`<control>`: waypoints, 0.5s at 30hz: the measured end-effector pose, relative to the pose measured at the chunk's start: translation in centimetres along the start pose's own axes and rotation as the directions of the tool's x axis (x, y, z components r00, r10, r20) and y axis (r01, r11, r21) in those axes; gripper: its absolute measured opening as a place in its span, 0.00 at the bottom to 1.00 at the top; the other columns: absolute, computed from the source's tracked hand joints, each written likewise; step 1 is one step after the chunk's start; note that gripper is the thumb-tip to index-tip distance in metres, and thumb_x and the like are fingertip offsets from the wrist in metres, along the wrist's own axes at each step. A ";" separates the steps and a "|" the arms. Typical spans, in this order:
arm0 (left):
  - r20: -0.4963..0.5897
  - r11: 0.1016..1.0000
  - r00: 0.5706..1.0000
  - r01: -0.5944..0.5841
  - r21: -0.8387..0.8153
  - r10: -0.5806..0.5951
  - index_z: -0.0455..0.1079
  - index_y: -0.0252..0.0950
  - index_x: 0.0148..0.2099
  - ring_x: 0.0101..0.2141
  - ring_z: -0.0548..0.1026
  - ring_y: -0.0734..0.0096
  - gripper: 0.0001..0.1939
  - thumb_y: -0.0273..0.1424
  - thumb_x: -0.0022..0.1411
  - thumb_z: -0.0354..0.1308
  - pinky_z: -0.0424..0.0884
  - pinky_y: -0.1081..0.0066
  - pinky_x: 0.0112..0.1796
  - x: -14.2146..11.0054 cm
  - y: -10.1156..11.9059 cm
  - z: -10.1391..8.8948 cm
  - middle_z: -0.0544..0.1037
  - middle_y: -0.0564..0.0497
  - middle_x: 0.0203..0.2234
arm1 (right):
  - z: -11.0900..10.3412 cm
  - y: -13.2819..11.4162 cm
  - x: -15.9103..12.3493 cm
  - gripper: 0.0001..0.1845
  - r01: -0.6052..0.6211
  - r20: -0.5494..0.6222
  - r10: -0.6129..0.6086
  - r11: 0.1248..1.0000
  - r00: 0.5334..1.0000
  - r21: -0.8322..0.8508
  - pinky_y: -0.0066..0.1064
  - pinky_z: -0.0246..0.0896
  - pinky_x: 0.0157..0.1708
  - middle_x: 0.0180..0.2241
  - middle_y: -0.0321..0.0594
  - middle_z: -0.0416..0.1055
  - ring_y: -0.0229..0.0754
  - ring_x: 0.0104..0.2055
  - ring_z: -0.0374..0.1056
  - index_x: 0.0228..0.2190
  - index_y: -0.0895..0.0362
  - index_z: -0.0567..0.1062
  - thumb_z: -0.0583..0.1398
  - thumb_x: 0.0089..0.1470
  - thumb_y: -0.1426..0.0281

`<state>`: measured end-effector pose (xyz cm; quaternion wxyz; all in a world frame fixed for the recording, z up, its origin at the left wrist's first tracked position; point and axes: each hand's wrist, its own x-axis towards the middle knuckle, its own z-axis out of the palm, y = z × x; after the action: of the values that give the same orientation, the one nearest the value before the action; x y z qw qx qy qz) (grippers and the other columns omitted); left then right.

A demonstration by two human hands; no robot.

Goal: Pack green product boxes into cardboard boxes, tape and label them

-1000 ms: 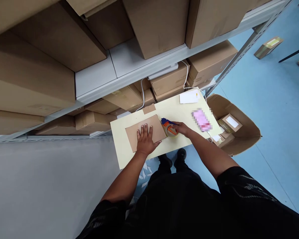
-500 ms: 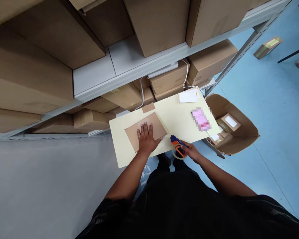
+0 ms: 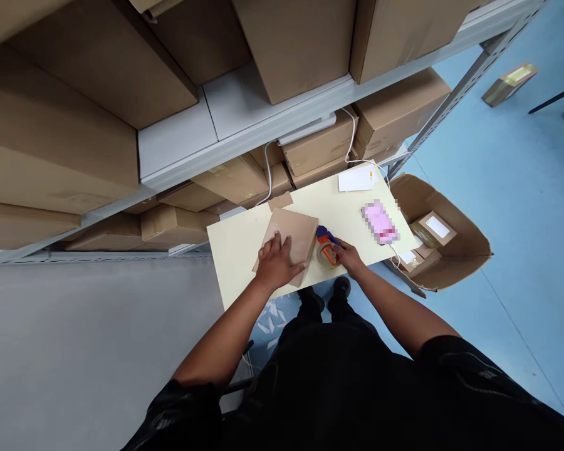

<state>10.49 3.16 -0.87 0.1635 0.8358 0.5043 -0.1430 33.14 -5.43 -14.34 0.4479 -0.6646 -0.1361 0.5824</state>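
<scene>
Forearms (image 3: 223, 332) are angled fwd & inward to the table (image 3: 230, 257). L hand (image 3: 275, 266) is laid palm-down on the flat cardboard box (image 3: 301, 233), fingers part-bent & slightly spread, thumb out to the R, nothing gripped. R hand (image 3: 350, 258) is curled round the tape dispenser (image 3: 328, 250), held just beside the box's R edge. Behind the table, cartons (image 3: 319, 150) are stacked on shelving (image 3: 225, 119).

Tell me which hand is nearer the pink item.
Right. The right hand is left of the pink item, holding the tape dispenser; the left hand is farther left, on the flat cardboard box.
</scene>
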 end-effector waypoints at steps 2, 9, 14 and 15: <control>-0.008 0.999 0.999 -0.032 0.035 0.032 0.51 0.41 0.76 0.70 0.53 0.35 0.54 0.62 0.57 0.60 0.53 0.44 0.65 -0.9 -0.9 0.3 0.44 0.37 0.76 | 0.6 -2.0 1.6 0.29 -0.001 0.012 0.001 1.000 1.000 -0.009 0.38 0.73 0.48 0.47 0.40 0.82 0.47 0.46 0.77 0.53 0.54 0.79 0.66 0.51 0.57; -0.127 0.993 0.985 -0.111 0.038 0.115 0.48 0.31 0.76 0.74 0.40 0.39 0.56 0.58 0.59 0.62 0.38 0.43 0.69 -3.0 -0.2 3.5 0.46 0.33 0.75 | 2.9 -7.7 5.9 0.21 0.009 0.114 0.009 0.987 0.993 -0.160 0.32 0.71 0.41 0.39 0.40 0.82 0.45 0.41 0.75 0.45 0.57 0.84 0.67 0.49 0.64; -0.122 0.976 0.968 -0.217 0.030 0.219 0.54 0.37 0.75 0.74 0.33 0.39 0.49 0.57 0.61 0.61 0.33 0.37 0.68 -3.2 0.7 4.5 0.45 0.38 0.75 | 3.9 -9.0 7.0 0.22 0.016 0.158 0.020 0.974 0.987 -0.226 0.31 0.70 0.40 0.40 0.41 0.82 0.44 0.40 0.75 0.46 0.57 0.84 0.69 0.49 0.65; -0.121 0.976 0.969 -0.214 0.033 0.217 0.53 0.37 0.75 0.74 0.33 0.38 0.52 0.58 0.58 0.62 0.32 0.37 0.68 -3.1 0.9 4.5 0.44 0.37 0.75 | 3.9 -9.1 7.2 0.22 0.016 0.166 0.022 0.973 0.986 -0.228 0.31 0.70 0.41 0.40 0.41 0.82 0.44 0.40 0.75 0.46 0.57 0.84 0.70 0.48 0.65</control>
<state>9.51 -1.60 -3.58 0.1384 0.8944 0.4182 -0.0772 34.76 6.40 -11.88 0.3544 -0.6605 -0.2385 0.6174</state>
